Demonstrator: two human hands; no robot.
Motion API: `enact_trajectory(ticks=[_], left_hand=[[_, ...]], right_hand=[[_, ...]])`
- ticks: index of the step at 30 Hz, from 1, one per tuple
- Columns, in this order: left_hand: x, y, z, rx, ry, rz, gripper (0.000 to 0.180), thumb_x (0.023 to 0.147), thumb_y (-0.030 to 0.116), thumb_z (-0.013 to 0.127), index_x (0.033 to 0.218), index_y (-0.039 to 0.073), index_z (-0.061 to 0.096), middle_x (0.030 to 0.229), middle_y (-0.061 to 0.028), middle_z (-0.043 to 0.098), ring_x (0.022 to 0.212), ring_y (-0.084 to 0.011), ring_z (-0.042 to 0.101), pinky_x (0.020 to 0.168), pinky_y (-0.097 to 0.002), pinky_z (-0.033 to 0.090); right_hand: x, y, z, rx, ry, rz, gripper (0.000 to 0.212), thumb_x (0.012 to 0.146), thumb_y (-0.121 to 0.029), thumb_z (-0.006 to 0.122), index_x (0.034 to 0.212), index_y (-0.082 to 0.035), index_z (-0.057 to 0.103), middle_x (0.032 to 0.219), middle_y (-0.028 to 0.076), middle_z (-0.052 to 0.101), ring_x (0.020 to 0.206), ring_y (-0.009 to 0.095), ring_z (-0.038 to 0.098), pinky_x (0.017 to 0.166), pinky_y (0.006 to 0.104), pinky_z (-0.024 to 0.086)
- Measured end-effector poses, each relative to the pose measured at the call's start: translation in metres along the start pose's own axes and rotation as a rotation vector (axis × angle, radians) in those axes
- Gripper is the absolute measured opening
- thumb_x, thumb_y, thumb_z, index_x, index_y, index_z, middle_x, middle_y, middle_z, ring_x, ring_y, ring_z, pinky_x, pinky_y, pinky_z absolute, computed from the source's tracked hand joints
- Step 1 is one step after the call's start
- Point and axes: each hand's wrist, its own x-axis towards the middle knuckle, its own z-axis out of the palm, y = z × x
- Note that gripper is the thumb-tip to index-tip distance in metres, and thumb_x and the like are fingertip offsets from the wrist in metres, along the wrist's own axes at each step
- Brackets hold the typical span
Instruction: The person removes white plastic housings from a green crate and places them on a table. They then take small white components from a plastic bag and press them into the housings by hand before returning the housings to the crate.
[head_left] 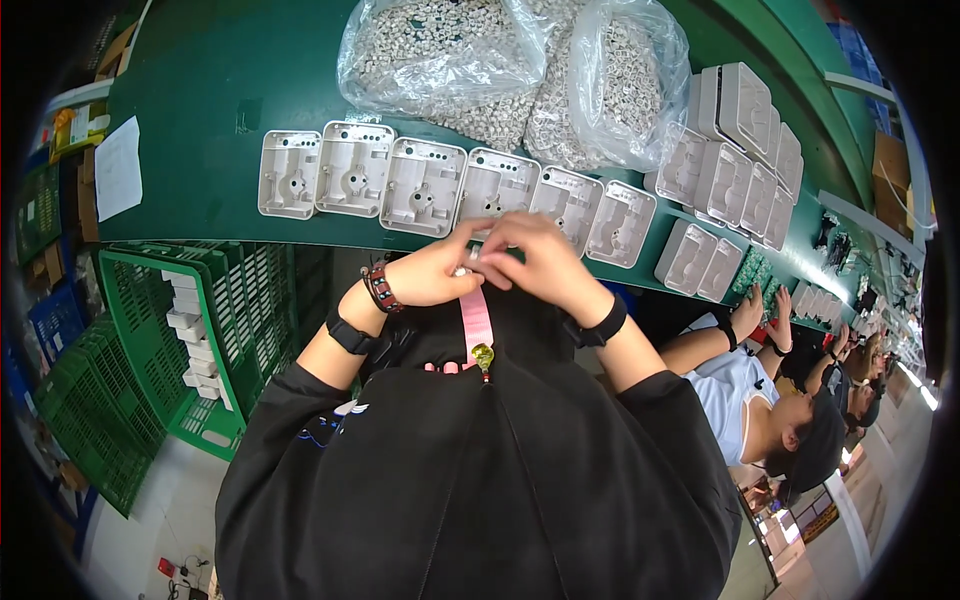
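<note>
My two hands meet in front of my chest at the table's near edge. My left hand (430,274) is closed around small white plastic parts (461,271), a bit of which peeks out by the thumb. The bent fingers of my right hand (537,255) pinch at a small whitish part (474,254) between the hands, its shape mostly hidden. Just beyond stands a row of open light-grey plastic housings (423,186) with round holes and ribs inside. My hands partly cover the middle housings (497,184).
Clear plastic bags (440,50) spill heaps of small whitish parts (565,125) across the green table (200,90). Stacked grey housings (735,150) stand to the right. Green crates (190,340) with white pieces sit at left. A co-worker (745,390) works at my right.
</note>
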Motion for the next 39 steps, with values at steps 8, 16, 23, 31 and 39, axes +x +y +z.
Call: enact_trajectory(ticks=[8, 16, 23, 31, 39], left_hand=[[-0.012, -0.018, -0.033, -0.269, 0.489, -0.091, 0.043, 0.080, 0.003, 0.040, 0.121, 0.004, 0.028, 0.086, -0.0115, 0.060, 0.052, -0.0055, 0.044, 0.047, -0.0171, 0.034], [-0.016, -0.025, -0.045, -0.533, 0.650, -0.067, 0.029, 0.081, 0.005, 0.042, 0.110, 0.004, 0.041, 0.084, -0.0092, 0.058, 0.043, -0.0034, 0.032, 0.039, -0.0169, 0.024], [-0.028, -0.025, -0.046, -0.492, 0.647, -0.075, 0.023, 0.082, 0.006, 0.042, 0.105, 0.003, 0.045, 0.081, -0.0068, 0.057, 0.044, -0.0038, 0.033, 0.041, -0.0168, 0.025], [-0.031, -0.025, -0.053, -0.508, 0.643, -0.020, 0.018, 0.083, 0.007, 0.042, 0.100, 0.003, 0.047, 0.079, -0.0057, 0.056, 0.044, -0.0035, 0.033, 0.041, -0.0174, 0.026], [-0.030, -0.021, -0.051, -0.478, 0.650, -0.017, 0.018, 0.083, 0.007, 0.042, 0.100, 0.004, 0.047, 0.078, -0.0050, 0.056, 0.045, -0.0037, 0.034, 0.041, -0.0176, 0.026]], right_hand=[[-0.007, 0.076, -0.044, -0.696, 0.477, 0.093, 0.012, 0.061, -0.007, 0.066, 0.070, -0.008, 0.059, 0.080, 0.004, 0.055, 0.076, 0.023, 0.051, 0.064, 0.0335, 0.039], [0.040, 0.072, -0.003, -0.809, 0.282, -0.083, 0.009, 0.060, -0.011, 0.064, 0.067, -0.011, 0.058, 0.097, 0.003, 0.050, 0.091, 0.024, 0.046, 0.073, 0.0350, 0.036], [0.061, 0.091, 0.014, -1.000, 0.149, -0.127, 0.004, 0.061, -0.015, 0.058, 0.063, -0.011, 0.057, 0.101, 0.001, 0.050, 0.096, 0.020, 0.045, 0.081, 0.0339, 0.034], [0.065, 0.080, 0.017, -1.141, 0.093, -0.156, 0.006, 0.064, -0.014, 0.054, 0.062, -0.010, 0.057, 0.103, 0.001, 0.049, 0.097, 0.019, 0.045, 0.083, 0.0341, 0.033], [0.058, 0.089, 0.016, -1.092, 0.013, -0.120, 0.006, 0.066, -0.014, 0.053, 0.067, -0.010, 0.057, 0.106, 0.001, 0.049, 0.100, 0.018, 0.044, 0.084, 0.0352, 0.033]])
